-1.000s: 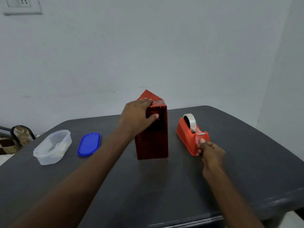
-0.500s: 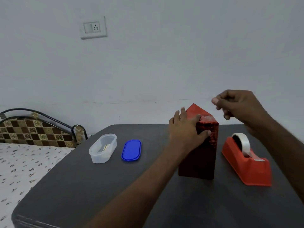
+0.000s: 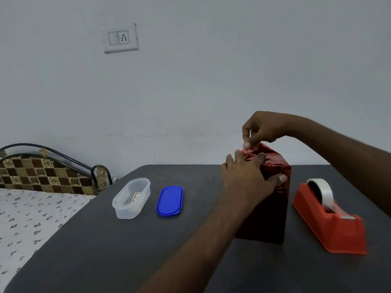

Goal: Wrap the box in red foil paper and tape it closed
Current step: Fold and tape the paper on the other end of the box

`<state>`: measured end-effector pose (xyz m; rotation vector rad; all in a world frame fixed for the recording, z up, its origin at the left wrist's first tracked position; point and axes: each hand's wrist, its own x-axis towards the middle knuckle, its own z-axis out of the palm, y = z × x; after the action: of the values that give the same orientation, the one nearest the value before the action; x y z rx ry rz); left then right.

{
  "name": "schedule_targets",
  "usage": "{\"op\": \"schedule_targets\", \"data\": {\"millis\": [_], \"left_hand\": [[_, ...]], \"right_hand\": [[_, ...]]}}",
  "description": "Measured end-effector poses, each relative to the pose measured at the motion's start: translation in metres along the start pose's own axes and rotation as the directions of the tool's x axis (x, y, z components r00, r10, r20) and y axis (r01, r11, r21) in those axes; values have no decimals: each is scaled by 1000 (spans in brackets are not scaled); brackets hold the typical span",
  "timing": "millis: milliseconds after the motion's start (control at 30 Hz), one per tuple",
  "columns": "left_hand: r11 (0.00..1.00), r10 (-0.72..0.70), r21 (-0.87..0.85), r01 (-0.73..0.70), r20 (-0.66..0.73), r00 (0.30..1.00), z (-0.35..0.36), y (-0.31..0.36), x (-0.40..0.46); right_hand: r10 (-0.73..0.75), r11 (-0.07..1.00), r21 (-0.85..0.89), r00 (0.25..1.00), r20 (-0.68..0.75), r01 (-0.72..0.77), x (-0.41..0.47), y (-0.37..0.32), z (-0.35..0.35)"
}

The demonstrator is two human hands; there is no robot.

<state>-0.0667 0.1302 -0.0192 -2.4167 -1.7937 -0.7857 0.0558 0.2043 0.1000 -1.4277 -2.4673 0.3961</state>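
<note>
Room: pale wall, dark grey table [image 3: 105, 250], bed at left.
Box [image 3: 273, 187]: upright, red-foiled, mid-table beside the orange tape dispenser [image 3: 330, 225].
Left hand [image 3: 245, 178]: fingers spread flat over the box's top, thumb on its front.
Right hand [image 3: 262, 127]: fingertips pinched above the box's top fold; what they hold, I cannot tell.
Aside: clear container [image 3: 132, 198], blue lid [image 3: 169, 200].

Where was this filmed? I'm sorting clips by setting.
Probably a bedroom at home: a bed with a patterned headboard stands beside the dark table, and a plain wall carries a switch and socket plate.
</note>
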Motion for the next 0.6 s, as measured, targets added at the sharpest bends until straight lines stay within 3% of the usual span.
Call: {"op": "schedule_targets", "data": {"millis": [367,600], "left_hand": [[1000,20,3,-20,-3,1000,-2,1,-2],[1000,23,15,-23,1,1000,-2,-1,-2]], "right_hand": [[38,981,-192,985,166,-6,24,-5,1],[58,963,-266,998,23,-50,29,1,14]]}}
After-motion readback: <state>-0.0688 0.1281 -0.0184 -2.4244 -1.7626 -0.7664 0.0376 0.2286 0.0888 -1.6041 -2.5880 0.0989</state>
